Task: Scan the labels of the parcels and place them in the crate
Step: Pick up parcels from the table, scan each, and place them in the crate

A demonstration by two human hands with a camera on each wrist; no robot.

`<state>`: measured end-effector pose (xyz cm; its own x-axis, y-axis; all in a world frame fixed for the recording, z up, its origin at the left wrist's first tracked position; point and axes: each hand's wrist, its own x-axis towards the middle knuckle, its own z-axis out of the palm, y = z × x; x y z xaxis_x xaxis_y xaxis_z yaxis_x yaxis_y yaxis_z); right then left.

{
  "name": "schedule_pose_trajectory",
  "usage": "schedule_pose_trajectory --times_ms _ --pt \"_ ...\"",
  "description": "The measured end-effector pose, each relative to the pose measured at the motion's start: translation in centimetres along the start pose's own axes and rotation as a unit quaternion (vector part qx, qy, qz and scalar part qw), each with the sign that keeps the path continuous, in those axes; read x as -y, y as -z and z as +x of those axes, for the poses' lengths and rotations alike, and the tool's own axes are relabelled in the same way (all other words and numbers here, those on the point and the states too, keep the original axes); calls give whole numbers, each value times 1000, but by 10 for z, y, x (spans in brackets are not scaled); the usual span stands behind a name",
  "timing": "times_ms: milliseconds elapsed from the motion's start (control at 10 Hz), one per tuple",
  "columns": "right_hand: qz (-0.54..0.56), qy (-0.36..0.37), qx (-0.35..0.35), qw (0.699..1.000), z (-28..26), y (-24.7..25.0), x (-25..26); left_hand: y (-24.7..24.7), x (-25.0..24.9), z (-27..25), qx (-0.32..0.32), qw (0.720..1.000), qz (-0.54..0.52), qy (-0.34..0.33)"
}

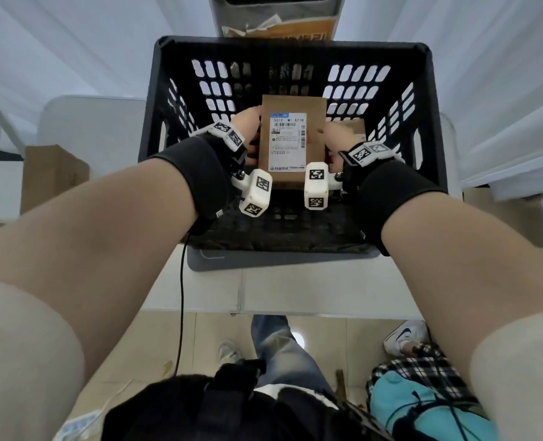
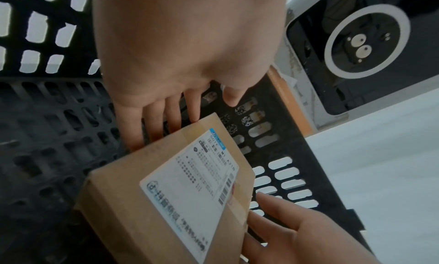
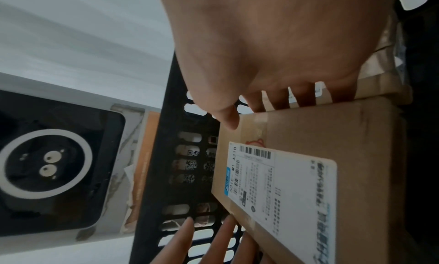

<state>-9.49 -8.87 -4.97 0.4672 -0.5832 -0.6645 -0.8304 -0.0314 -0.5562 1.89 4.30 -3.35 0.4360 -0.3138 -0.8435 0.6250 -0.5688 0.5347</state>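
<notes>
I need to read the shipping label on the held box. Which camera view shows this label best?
The head view: the shipping label on the box faces the camera upright, and its large top code is legible. Both wrist views show the same label rotated, slanted and blurred.

A plain brown cardboard parcel (image 1: 291, 141) carries a white label (image 1: 288, 141) printed in black, with black barcodes and a thin blue band at its top edge. The crate (image 1: 181, 100) around it is black, its walls a grid of rounded slots. Both wrists wear black bands (image 1: 200, 173) fitted with white blocks (image 1: 256, 192) bearing black-and-white square codes, and behind the crate stands a grey machine (image 3: 59, 164) with a black face and a white ring.
</notes>
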Motion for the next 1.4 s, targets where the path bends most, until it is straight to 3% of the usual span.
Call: schedule_pose_trajectory --times_ms 100,200,300,500,600,700,800,1000,1400 --pt "75 -17 53 996 24 -2 -10 -6 5 -5 28 1000 6 2" --pt "81 -24 65 994 39 0 -15 -7 4 -5 26 1000 9 7" --pt "37 17 59 997 10 4 -2 -6 3 -6 25 1000 -1 12" --pt "88 17 18 996 -19 9 15 3 -2 -21 25 999 12 -34" --pt "119 24 1 993 -27 7 26 11 -6 -30 57 996 11 -66" --pt "195 11 -15 981 -36 0 35 20 -11 -43 92 991 19 -96" --pt "316 -23 -40 948 -62 -12 57 32 -18 -58 117 986 25 -120" --pt "381 9 -12 924 -92 -48 97 83 -26 -82 152 978 36 -139" --pt "422 72 9 904 -135 -145 187 216 -38 -94 125 980 0 -158"
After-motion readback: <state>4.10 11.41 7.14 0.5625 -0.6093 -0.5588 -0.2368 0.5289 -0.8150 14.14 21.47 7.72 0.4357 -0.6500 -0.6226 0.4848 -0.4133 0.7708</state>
